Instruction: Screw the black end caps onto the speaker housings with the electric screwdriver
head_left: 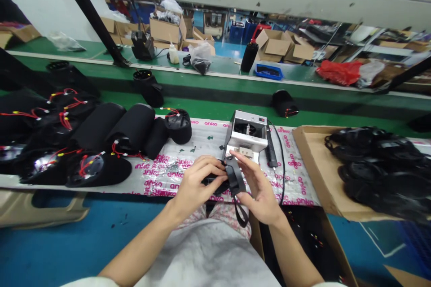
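Between my two hands, above the front edge of the bench, is a black plastic part [235,176] with a curved rim and a black strap loop [241,213] hanging below it. My left hand [199,182] grips it from the left, fingers and thumb pinched together at its side. My right hand [258,190] holds the right side between thumb and fingers. Just beyond stands a silver metal box-shaped device [249,130] with a red switch. A black-handled tool [270,150] on a cable lies along its right side. Part of the piece is hidden by my fingers.
Several black cylindrical housings [133,125] with red wires lie at left. A cardboard tray [313,166] of black strapped parts [384,166] sits at right. One housing [284,103] lies farther back. An open box [332,242] is below the bench, and a plastic stool [40,210] stands left.
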Demonstrator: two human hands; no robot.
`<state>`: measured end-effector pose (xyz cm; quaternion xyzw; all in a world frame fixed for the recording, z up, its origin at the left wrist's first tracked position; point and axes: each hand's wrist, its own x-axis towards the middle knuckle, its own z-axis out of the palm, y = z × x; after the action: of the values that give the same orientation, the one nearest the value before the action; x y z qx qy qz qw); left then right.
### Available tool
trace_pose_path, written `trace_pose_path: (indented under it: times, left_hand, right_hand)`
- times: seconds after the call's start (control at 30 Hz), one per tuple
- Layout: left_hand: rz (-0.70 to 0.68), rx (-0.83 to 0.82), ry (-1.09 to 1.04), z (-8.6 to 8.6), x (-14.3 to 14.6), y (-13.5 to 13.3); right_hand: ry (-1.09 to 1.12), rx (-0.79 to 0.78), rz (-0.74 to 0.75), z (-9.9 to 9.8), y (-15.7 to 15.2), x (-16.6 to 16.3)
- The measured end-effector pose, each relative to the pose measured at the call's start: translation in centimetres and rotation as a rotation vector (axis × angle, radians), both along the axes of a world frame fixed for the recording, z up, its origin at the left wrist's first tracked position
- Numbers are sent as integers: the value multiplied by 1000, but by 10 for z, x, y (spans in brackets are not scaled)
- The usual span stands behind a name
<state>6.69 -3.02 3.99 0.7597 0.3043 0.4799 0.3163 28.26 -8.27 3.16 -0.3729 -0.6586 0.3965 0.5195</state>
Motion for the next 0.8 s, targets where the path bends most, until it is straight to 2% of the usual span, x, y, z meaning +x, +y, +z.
trace_pose_path:
  times: [0.13, 0.33, 0.4, 0.5, 0.6, 0.7, 0.8]
  left_hand:
    - [38, -125, -49, -8, 6, -5]
    - [-137, -463, -458, -33, -17, -5]
    - [-194, -535, -479, -37, -25, -5]
    - [-216, -531, -343, -40, -25, -6]
    - [-132, -480, -236, -42, -12, -6]
    - [-70, -432, -203, -45, 2, -8]
    - [-33, -414, -200, -46, 8, -12]
  right_hand:
    - [-136, 75, -60, 4, 1, -4]
    - [-333, 164, -107, 10, 6, -16]
    - [-366, 160, -109, 11, 9, -18]
    - [-380, 122, -93, 13, 14, -18]
    - [-322, 56, -85, 8, 14, -14]
    - [-173, -18, -91, -10, 9, -17]
    - [5, -72, -197, -34, 0, -31]
